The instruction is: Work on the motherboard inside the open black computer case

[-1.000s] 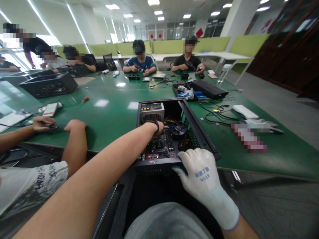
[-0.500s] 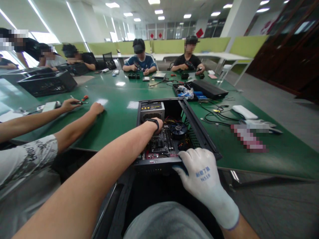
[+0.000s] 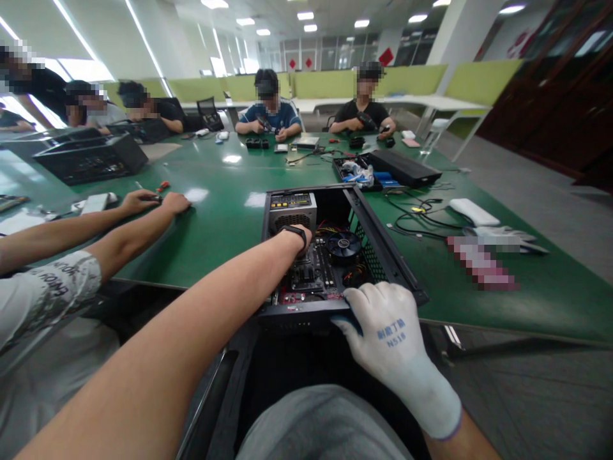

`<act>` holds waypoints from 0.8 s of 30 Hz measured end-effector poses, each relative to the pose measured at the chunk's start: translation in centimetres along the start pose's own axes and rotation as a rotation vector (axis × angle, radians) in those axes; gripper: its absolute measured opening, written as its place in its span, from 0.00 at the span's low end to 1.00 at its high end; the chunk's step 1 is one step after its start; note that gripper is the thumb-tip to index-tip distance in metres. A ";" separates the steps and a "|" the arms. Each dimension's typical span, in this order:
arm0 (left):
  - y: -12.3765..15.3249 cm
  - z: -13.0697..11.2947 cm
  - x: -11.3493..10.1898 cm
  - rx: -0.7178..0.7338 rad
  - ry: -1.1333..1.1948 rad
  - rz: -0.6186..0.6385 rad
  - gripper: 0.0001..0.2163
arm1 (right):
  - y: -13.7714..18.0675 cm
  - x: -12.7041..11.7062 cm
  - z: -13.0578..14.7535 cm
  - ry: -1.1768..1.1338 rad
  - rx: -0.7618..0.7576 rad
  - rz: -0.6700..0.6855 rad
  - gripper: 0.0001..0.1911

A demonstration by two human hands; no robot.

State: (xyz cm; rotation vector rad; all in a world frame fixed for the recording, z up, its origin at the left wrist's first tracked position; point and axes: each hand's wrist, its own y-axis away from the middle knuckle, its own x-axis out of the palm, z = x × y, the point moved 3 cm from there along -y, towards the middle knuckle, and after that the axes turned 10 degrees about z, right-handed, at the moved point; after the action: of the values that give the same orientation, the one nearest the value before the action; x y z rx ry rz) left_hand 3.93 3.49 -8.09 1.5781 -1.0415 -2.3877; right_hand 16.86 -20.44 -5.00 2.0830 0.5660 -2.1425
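Observation:
An open black computer case (image 3: 390, 246) lies on the green table in front of me. My left hand (image 3: 304, 241), bare with a black wristband, reaches inside it beside the power supply (image 3: 293, 207) and over the motherboard (image 3: 306, 276). Its fingers are hidden, so what they touch cannot be made out. My right hand (image 3: 383, 319), in a white glove, grips the near edge of the case, thumb below and fingers over the rim. A black round fan (image 3: 343, 246) sits inside, right of my left hand.
At left, a co-worker's forearms (image 3: 119, 243) rest on the green table (image 3: 225, 255), near a screwdriver with a red handle (image 3: 163, 186). Black cables (image 3: 412, 220), a white glove (image 3: 507, 237) and a black tray (image 3: 342, 172) lie to the right. Two people work across the table.
The co-worker's nearer hand at left has moved left, closer to their other hand. My own hands stay in nearly the same place on and in the case.

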 end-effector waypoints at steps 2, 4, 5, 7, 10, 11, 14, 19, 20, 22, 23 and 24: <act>-0.2 0.0 0.1 -0.009 0.005 -0.015 0.33 | 0.0 0.0 0.0 0.001 0.000 0.000 0.15; -0.2 0.0 0.2 -0.010 0.002 -0.025 0.32 | 0.0 0.0 0.0 0.004 -0.003 -0.001 0.15; -0.3 0.0 0.3 -0.008 -0.003 -0.025 0.31 | 0.0 0.0 0.0 0.007 -0.003 -0.003 0.15; -0.3 -0.1 0.4 0.000 -0.015 -0.004 0.30 | 0.0 0.0 0.0 0.014 -0.002 -0.007 0.15; -0.3 -0.2 0.6 0.014 -0.049 0.033 0.29 | -0.1 0.1 0.0 0.016 0.000 -0.008 0.15; -0.2 -0.3 0.6 0.018 -0.065 0.041 0.29 | -0.1 0.1 0.0 0.015 -0.002 -0.007 0.15; 0.2 -0.4 0.5 0.020 -0.086 0.042 0.28 | -0.1 0.1 0.0 0.012 -0.004 -0.003 0.15; 0.8 -0.5 0.3 0.015 -0.077 0.058 0.29 | 0.0 0.0 0.0 0.015 -0.002 0.001 0.15; 0.8 -0.5 0.2 0.011 -0.077 0.057 0.29 | 0.0 0.0 0.0 0.015 -0.002 0.002 0.15; 0.7 -0.4 0.3 0.007 -0.069 0.055 0.30 | 0.0 0.0 0.0 0.015 0.000 0.007 0.15; 0.6 -0.4 0.4 0.006 -0.063 0.050 0.30 | 0.0 0.0 0.0 0.013 0.002 0.009 0.15; 0.4 -0.4 0.4 0.005 -0.055 0.045 0.30 | 0.0 0.0 0.1 0.013 0.003 0.011 0.15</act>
State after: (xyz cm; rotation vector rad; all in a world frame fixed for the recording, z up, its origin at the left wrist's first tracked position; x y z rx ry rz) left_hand 3.92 2.81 -8.27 1.4815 -1.0825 -2.4135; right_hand 16.80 -20.47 -5.00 2.0979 0.5519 -2.1265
